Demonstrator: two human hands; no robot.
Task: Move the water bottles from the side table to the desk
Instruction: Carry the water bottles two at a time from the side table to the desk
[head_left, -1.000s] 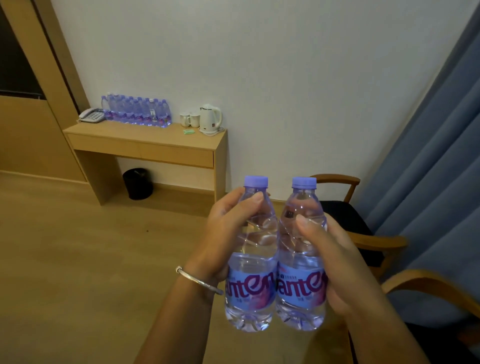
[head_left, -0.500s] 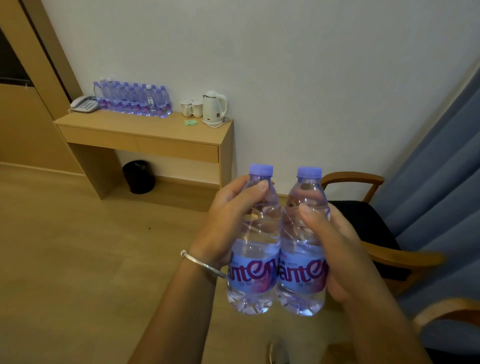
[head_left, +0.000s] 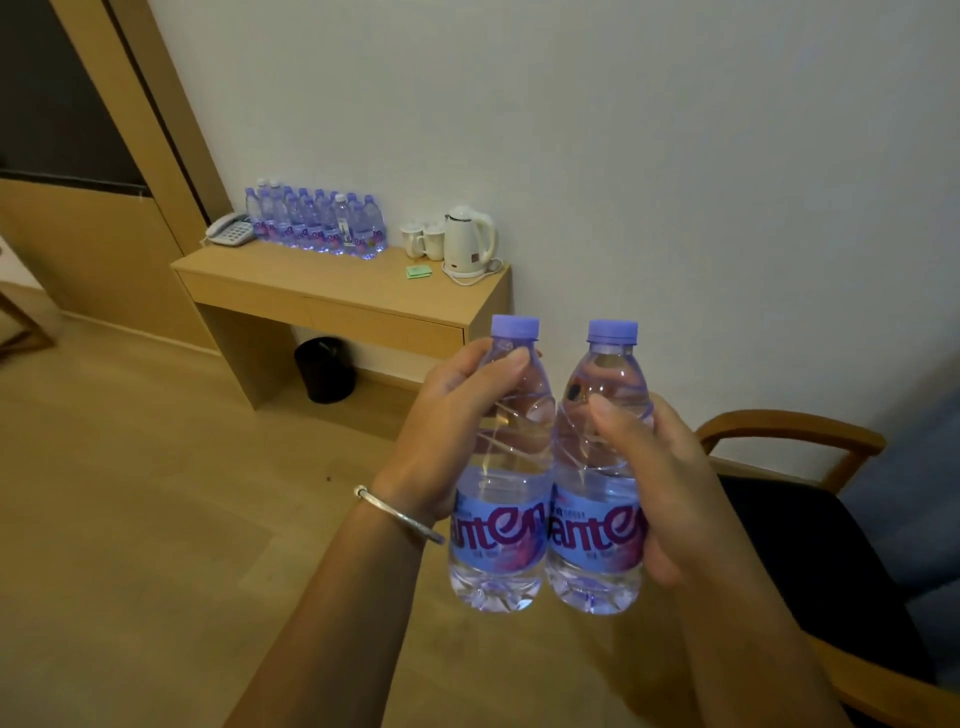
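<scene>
Across the room, the desk (head_left: 343, 291) already has a row of bottles (head_left: 317, 226). Each hand wraps one more — left hand (head_left: 452, 431), left bottle (head_left: 501, 467); right hand (head_left: 670, 483), right bottle (head_left: 597, 467). They touch — a bump could make one slip.

A plain white wall (head_left: 623, 130) fills the upper frame from eleven to two o'clock. Light wood-plank flooring (head_left: 130, 519) spreads across seven to nine o'clock. At ten o'clock a tan wooden door frame (head_left: 156, 104) borders a dark panel (head_left: 47, 88). A small black waste bin (head_left: 326, 369) stands near centre, toward the wall. At four o'clock sits a wooden armchair (head_left: 789, 431) with a dark seat cushion. The lighting is dim and even.
</scene>
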